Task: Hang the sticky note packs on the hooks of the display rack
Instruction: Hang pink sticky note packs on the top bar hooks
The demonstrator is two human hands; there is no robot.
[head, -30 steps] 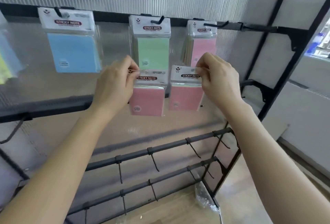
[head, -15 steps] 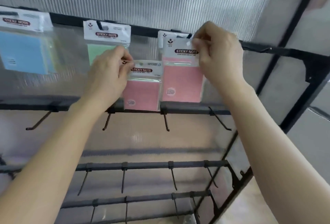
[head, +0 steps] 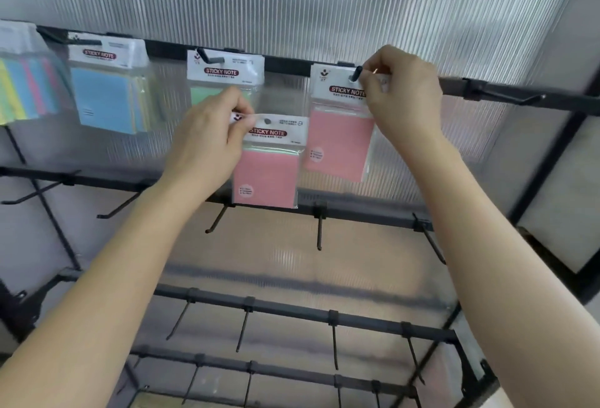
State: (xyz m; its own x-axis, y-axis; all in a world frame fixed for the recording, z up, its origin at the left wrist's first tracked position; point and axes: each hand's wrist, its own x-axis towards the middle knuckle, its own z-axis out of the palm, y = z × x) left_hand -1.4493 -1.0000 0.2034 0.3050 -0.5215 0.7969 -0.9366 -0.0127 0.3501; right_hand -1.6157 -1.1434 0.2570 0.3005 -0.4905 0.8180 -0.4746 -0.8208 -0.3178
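Observation:
My right hand point(head: 402, 95) pinches the white header of a pink sticky note pack point(head: 337, 141) at the top rail, with a black hook point(head: 355, 72) poking through the header's hole. My left hand point(head: 211, 138) pinches the top left corner of a second pink pack point(head: 268, 177) and holds it lower, in front of the second rail. A green pack point(head: 224, 73) and a blue pack point(head: 107, 95) hang on hooks of the top rail point(head: 285, 65) to the left.
A multicoloured pack point(head: 26, 89) hangs at the far left. Bare hooks point(head: 319, 232) stick out from the second rail point(head: 357, 212) and from two lower rails. Another bare hook point(head: 513, 99) sits on the top rail to the right. A ribbed translucent panel backs the rack.
My right hand has lifted its pink pack to the top rail, and the hook now shows through its hole. My left hand has kept its pack lower. My view has shifted right and closer.

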